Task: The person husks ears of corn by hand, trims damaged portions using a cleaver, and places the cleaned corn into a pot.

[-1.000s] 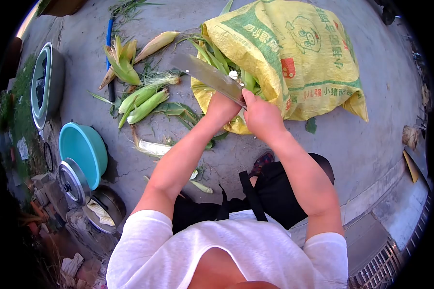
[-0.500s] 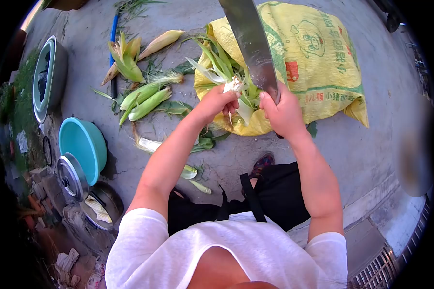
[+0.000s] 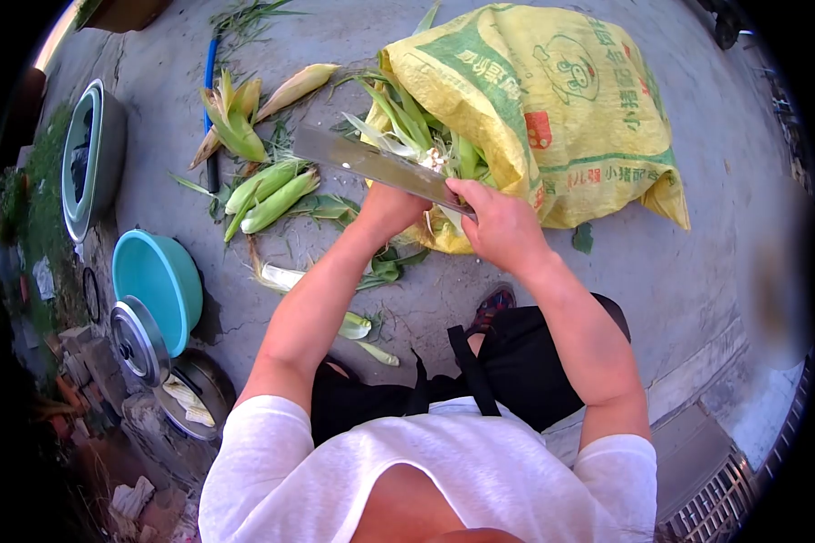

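Observation:
My right hand grips the handle of a broad cleaver, whose blade lies nearly level and points left. My left hand sits just under the blade and holds a corn cob in green husk against the mouth of a yellow woven sack. More husked cobs stick out of the sack's opening.
Two green corn cobs and loose husks lie on the concrete to the left. A teal basin, a metal pot with lid and a grey tub stand along the left edge. A drain grate is at the lower right.
The cleaver was level, rose upright half a second ago, and has come back down to nearly level over the cob. My left hand has kept hold of the cob.

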Available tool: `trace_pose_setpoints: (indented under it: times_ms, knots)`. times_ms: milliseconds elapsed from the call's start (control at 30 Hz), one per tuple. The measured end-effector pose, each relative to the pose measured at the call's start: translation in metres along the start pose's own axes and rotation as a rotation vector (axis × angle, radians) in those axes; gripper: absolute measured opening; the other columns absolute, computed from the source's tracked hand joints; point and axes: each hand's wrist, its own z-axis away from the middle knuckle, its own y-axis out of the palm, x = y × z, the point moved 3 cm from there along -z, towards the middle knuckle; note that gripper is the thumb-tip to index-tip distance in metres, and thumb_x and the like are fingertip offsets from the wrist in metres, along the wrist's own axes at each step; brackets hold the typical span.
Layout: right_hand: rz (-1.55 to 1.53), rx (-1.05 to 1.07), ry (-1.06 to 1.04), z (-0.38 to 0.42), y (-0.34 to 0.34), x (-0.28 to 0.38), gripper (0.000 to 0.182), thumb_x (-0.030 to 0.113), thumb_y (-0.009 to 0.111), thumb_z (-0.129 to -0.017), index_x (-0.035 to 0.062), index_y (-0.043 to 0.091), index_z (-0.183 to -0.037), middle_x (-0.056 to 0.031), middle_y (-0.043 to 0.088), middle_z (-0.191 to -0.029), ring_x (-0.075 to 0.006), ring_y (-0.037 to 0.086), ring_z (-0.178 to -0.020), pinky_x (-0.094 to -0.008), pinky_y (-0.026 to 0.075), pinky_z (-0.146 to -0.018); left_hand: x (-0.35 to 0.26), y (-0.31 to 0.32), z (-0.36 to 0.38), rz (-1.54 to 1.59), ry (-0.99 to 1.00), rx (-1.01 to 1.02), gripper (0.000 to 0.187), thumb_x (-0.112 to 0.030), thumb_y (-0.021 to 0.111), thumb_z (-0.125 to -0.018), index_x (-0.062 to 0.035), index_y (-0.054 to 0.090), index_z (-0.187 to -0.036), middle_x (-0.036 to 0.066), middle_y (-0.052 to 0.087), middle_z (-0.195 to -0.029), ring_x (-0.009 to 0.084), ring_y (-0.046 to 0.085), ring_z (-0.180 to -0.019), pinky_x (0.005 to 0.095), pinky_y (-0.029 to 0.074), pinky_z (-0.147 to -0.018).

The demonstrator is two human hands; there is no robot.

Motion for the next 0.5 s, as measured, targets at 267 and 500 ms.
trace_pose_setpoints:
  times_ms: [267,500]
  knots:
    - [0.025,0.040,0.037,0.010,0.000,-0.017,0.034,0.010,0.061,-0.074,0.0136,0.051,-0.106,-0.0067,0.063,-0.090,-0.0274,0.061,-0.079,-0.0378,0.049,-0.063,0.000,-0.009,0.007,0.310,-0.241,0.109,0.019,-0.017,0.052,-0.084,-0.0010,0.060,-0.077,0.004,0.057,-0.059,0.0104,0.053,-0.048,0.0242,0.042,-0.043]
    - [-0.006,0.037,0.094,0.016,-0.004,-0.018,0.032,0.012,0.061,-0.075,0.0131,0.053,-0.105,-0.0081,0.064,-0.086,-0.0274,0.061,-0.079,-0.0380,0.049,-0.064,-0.002,-0.009,0.009,0.371,-0.288,0.113,0.020,-0.018,0.055,-0.079,0.0012,0.057,-0.075,0.006,0.057,-0.059,0.0130,0.055,-0.051,0.0272,0.045,-0.050]
